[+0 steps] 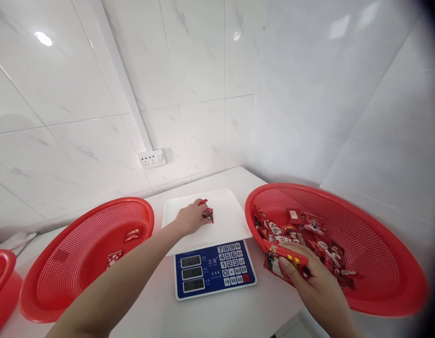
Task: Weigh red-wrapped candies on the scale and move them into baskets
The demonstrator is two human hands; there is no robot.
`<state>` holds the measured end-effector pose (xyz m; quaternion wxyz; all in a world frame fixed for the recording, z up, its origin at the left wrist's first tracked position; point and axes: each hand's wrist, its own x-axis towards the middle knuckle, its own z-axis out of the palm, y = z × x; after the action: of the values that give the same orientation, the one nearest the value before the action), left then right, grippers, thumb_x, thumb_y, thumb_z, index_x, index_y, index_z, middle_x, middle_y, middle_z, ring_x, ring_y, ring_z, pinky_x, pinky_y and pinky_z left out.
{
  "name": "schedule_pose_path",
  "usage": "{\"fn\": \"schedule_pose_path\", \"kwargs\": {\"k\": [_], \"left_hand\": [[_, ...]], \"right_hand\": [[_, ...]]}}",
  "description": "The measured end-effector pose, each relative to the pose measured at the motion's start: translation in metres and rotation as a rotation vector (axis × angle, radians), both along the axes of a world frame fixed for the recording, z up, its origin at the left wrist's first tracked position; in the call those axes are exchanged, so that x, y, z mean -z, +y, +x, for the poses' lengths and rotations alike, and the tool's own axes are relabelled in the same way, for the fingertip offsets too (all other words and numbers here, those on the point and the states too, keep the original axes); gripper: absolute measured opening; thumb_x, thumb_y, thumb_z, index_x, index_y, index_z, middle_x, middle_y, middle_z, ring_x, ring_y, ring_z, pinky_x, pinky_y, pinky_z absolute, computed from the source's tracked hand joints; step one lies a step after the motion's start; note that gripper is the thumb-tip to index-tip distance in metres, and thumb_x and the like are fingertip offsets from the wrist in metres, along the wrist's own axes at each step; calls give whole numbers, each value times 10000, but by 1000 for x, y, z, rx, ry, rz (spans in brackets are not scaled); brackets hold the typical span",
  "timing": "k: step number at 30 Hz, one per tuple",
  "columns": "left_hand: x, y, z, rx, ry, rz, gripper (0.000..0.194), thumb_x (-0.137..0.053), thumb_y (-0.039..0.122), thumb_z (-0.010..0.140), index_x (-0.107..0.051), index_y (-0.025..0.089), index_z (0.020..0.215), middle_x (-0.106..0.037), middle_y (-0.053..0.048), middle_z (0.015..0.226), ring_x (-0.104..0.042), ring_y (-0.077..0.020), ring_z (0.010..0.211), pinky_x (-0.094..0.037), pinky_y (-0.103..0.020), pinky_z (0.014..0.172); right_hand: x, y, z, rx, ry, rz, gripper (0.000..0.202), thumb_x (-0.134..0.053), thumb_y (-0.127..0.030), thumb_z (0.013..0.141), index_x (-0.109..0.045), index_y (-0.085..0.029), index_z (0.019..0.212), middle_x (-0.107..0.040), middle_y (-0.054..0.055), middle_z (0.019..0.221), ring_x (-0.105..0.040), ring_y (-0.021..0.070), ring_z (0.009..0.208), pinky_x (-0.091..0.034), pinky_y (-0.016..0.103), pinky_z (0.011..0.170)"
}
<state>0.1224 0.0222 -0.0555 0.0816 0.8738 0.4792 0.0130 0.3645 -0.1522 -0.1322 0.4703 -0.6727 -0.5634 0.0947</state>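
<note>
My left hand (192, 217) is over the white pan (231, 211) of a digital scale, its fingers closed on a small red packet (208, 215). Below the pan is the scale's blue keypad panel (214, 271), with three small displays on its left side. My right hand (316, 277) grips a larger red packet (284, 264) with a printed front, held at the near rim of the right red basket (386, 307). Several red wrapped packets (316, 224) lie in that basket. Part of the left hand's grip is hidden by its own fingers.
A second red basket (37, 295) on the left holds a few small packets (133, 234). Part of another red basket (6, 267) shows at the far left edge. A wall socket (152, 158) sits on the tiled wall behind the white table (161, 314).
</note>
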Motion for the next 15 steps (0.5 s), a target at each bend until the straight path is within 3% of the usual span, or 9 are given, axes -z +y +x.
{"fn": "schedule_pose_path", "kwargs": {"k": [3, 7, 9, 11, 13, 15], "left_hand": [[-18, -10, -38, -101, -32, 87, 237, -483, 428, 866, -597, 257, 984, -434, -8, 1396, -600, -213, 1031, -522, -321, 752], [-34, -27, -112, -332, 4, 206, 339, -370, 444, 889, -584, 212, 1014, -391, -87, 1414, -636, -282, 905, -511, -377, 556], [-31, -35, -148, -461, 86, 208, 356, -394, 371, 879, -550, 199, 1149, -326, -123, 1458, -606, -318, 1011, -519, -388, 602], [-21, -43, -174, -510, 123, 140, 505, -457, 256, 839, -413, 190, 1337, -182, -171, 1519, -502, -355, 1186, -518, -410, 726], [-10, -52, -187, -513, 118, 72, 645, -485, 214, 818, -275, 199, 1428, -69, -198, 1540, -358, -389, 1306, -487, -452, 832], [-3, -62, -186, -528, 61, 73, 636, -464, 281, 850, -240, 222, 1443, -39, -180, 1549, -266, -408, 1349, -463, -501, 880]], "right_hand": [[1, 0, 1, -9, 16, 2, 306, -498, -474, 826, -643, -255, 983, -667, 67, 1061, -602, 270, 1031, -491, 449, 890], [1, 1, 2, -5, 43, -17, 311, -505, -488, 813, -639, -262, 981, -657, 66, 1071, -592, 285, 1041, -476, 482, 900], [-2, 2, 1, 5, 66, -28, 325, -514, -500, 799, -635, -261, 984, -656, 69, 1073, -592, 296, 1042, -481, 489, 888], [-10, 6, -6, 9, 95, -32, 335, -532, -499, 784, -633, -255, 991, -656, 74, 1082, -591, 302, 1048, -488, 482, 878], [-22, 13, -18, -31, 121, -34, 327, -559, -473, 775, -632, -248, 1001, -652, 76, 1097, -587, 297, 1059, -489, 463, 883], [-35, 24, -37, -125, 159, -32, 303, -580, -444, 772, -631, -242, 992, -649, 74, 1097, -594, 277, 1048, -494, 433, 881]]}}
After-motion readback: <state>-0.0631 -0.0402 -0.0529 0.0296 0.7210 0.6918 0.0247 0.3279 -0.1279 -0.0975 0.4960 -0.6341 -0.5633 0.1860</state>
